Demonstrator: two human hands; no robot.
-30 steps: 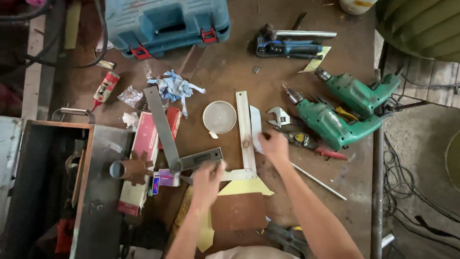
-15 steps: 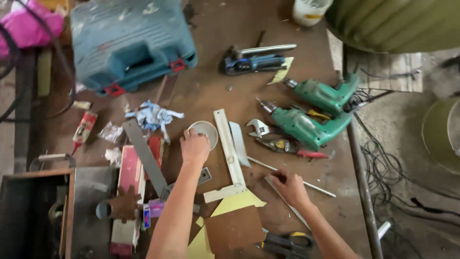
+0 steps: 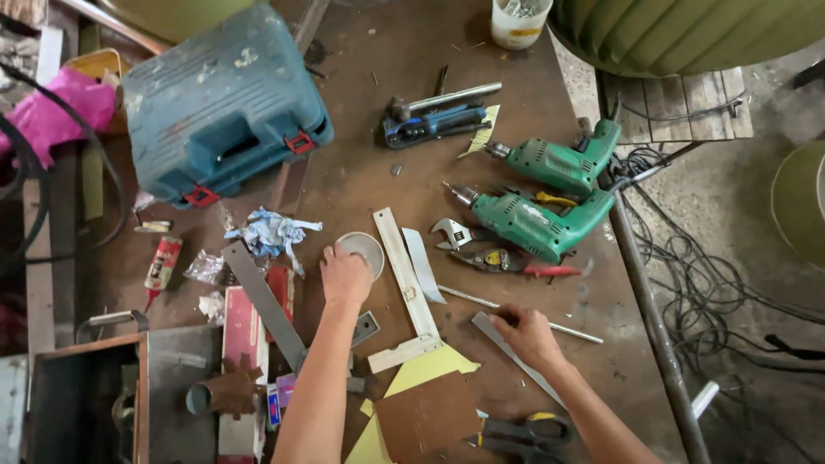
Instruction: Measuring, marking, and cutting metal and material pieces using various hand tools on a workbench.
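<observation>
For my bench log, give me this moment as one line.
left hand: on round white lid | right hand: on flat metal strip | between them: white L-shaped square | nearby: two green drills

Cluttered brown workbench in daylight

The worn workbench (image 3: 361, 163) fills the centre; its metal edge rail (image 3: 653, 318) runs toward 5 o'clock. Grey concrete floor (image 3: 730, 223) with tangled black cables (image 3: 713, 301) lies at 3 o'clock, a wooden pallet (image 3: 687, 103) at 1 o'clock.
</observation>
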